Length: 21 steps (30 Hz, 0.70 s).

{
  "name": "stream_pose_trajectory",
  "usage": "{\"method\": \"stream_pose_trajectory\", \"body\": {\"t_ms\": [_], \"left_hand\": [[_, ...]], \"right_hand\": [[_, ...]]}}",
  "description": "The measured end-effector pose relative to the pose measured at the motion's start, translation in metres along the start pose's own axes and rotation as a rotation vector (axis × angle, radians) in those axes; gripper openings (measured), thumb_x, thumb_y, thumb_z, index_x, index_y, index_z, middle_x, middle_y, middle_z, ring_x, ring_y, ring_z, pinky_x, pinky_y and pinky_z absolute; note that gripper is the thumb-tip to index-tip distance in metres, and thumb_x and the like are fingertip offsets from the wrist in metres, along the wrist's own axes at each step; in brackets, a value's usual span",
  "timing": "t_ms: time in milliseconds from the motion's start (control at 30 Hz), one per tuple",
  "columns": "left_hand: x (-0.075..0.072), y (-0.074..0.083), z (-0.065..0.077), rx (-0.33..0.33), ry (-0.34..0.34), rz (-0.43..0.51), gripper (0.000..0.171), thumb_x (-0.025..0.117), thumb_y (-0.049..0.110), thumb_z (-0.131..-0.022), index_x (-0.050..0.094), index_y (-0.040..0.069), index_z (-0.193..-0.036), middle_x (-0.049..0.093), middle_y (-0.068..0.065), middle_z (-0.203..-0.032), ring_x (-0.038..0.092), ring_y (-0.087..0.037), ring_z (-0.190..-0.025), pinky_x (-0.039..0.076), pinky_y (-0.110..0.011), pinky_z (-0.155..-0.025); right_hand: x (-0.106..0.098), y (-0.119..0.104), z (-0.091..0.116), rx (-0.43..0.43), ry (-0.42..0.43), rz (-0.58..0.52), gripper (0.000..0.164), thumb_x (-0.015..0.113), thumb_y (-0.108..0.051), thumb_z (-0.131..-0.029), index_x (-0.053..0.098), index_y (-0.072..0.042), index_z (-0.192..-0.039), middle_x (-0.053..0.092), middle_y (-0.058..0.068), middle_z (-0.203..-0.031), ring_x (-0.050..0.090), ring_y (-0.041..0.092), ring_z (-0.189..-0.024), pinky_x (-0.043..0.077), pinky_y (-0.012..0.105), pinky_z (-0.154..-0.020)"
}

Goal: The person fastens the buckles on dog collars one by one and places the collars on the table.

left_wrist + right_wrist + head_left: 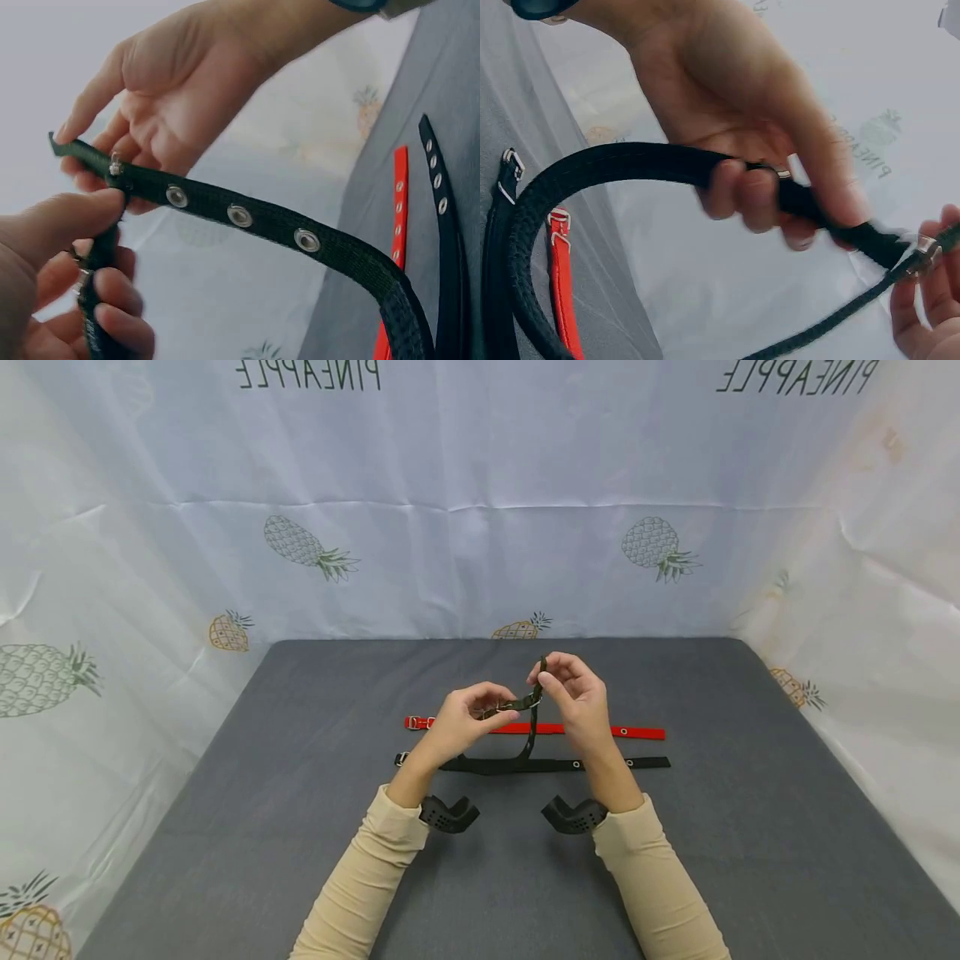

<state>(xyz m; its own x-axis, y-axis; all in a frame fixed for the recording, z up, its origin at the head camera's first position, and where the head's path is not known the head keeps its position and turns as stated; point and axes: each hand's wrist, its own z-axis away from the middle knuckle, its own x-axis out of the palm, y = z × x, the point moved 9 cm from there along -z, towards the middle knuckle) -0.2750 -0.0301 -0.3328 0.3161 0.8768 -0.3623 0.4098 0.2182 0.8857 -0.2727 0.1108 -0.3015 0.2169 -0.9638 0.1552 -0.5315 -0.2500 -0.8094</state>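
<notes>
A dark green buckle collar [532, 727] with metal eyelets [240, 216] is bent into a loop and held above the table by both hands. My left hand [468, 710] grips its buckle end, thumb along the band and fingers curled underneath. The tip of the strap runs at the metal buckle [926, 253], where my right hand [579, 697] pinches it between thumb and fingers. In the left wrist view the eyelet row curves down from the right fingers [112, 139]. Behind the hands, a red collar [637, 732] and a black collar [648, 762] lie stretched flat.
The grey table [300, 843] has a white curtain [480, 460] with pineapple prints at its back and sides. Dark curved camera mounts [448, 814] stick out from the inner side of both wrists, above the tabletop.
</notes>
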Motion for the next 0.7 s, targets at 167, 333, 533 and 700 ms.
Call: {"method": "stream_pose_trajectory", "body": {"t_ms": [167,333,533,700], "left_hand": [[-0.005,0.003,0.001,0.017,0.016,-0.101,0.025,0.073,0.012,-0.086,0.069,0.004,-0.109,0.066,-0.014,-0.107,0.058,-0.017,-0.092,0.048,-0.020,-0.077],[-0.009,0.010,0.002,0.054,0.023,-0.013,0.032,0.072,0.006,-0.084,0.066,0.001,-0.115,0.065,-0.018,-0.115,0.062,-0.026,-0.104,0.052,-0.021,-0.088],[-0.008,0.017,0.003,0.087,0.030,0.032,0.033,0.071,0.001,-0.085,0.065,-0.003,-0.117,0.065,-0.020,-0.115,0.064,-0.027,-0.103,0.054,-0.022,-0.086],[-0.010,0.020,0.004,0.144,0.066,0.027,0.032,0.071,0.000,-0.084,0.066,-0.003,-0.115,0.065,-0.021,-0.113,0.064,-0.011,-0.093,0.055,-0.022,-0.080]], "right_hand": [[-0.004,-0.001,-0.001,0.021,-0.004,-0.029,0.021,0.057,0.005,-0.092,0.061,-0.014,-0.100,0.065,-0.009,-0.086,0.062,0.007,-0.076,0.054,0.019,-0.079],[0.001,0.000,0.001,0.026,-0.074,0.107,0.017,0.069,-0.006,-0.088,0.066,-0.018,-0.099,0.065,-0.014,-0.084,0.060,0.003,-0.074,0.051,0.016,-0.070],[0.008,-0.004,0.002,-0.069,-0.148,0.154,0.021,0.071,-0.002,-0.084,0.063,0.012,-0.098,0.066,-0.014,-0.084,0.055,0.004,-0.068,0.045,0.020,-0.061],[0.009,-0.005,0.003,-0.052,-0.177,0.151,0.034,0.073,-0.011,-0.085,0.060,0.018,-0.096,0.064,-0.010,-0.085,0.051,0.006,-0.064,0.041,0.022,-0.057]]}}
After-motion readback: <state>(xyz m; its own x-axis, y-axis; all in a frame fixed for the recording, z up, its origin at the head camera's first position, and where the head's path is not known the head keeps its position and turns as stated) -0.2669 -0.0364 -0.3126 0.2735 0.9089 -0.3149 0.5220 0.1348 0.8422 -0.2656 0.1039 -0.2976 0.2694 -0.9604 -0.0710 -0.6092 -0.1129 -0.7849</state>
